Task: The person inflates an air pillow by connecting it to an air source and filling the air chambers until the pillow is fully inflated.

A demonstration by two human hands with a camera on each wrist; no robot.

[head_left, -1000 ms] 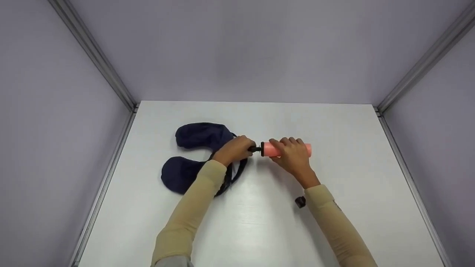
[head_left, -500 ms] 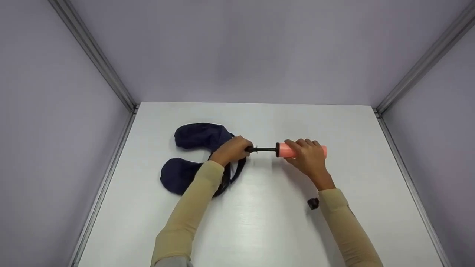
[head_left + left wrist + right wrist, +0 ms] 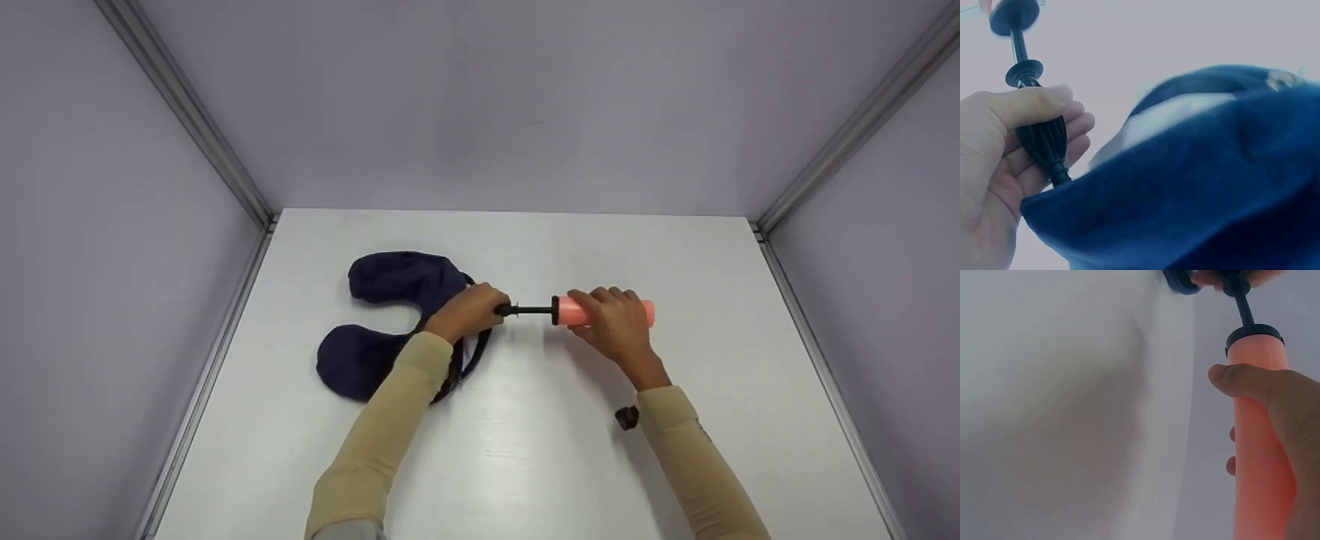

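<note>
The person is working a small hand pump into a navy neck pillow (image 3: 390, 322) that is lying on the white table (image 3: 525, 450), at about nine o'clock from the middle of the tabletop. The left hand (image 3: 469, 309) is curling its fingers round the black ribbed nozzle end (image 3: 1044, 140) where it is meeting the pillow's fabric, thumb lying over the top. The right hand (image 3: 616, 326) is wrapping the pink pump barrel (image 3: 604, 313), thumb pressing its near side, with the black rod (image 3: 529, 310) showing bare between the two hands. The pump is lying along the three-to-nine o'clock line, just at three o'clock from the pillow.

To pump well, I judge the left hand should be keeping the nozzle seated firmly in the valve (the valve itself is hidden under the fabric), while the right is sliding the barrel straight along the rod's axis, without bending it sideways, and using full strokes.

Compared with half a second ago, the barrel is sitting slightly closer to the left hand, so less rod is showing; a second ago the barrel was nearly closed against the nozzle. The left hand is staying where it was. A small black cap (image 3: 626, 417) is lying beside the right forearm, at five o'clock from the pump.
</note>
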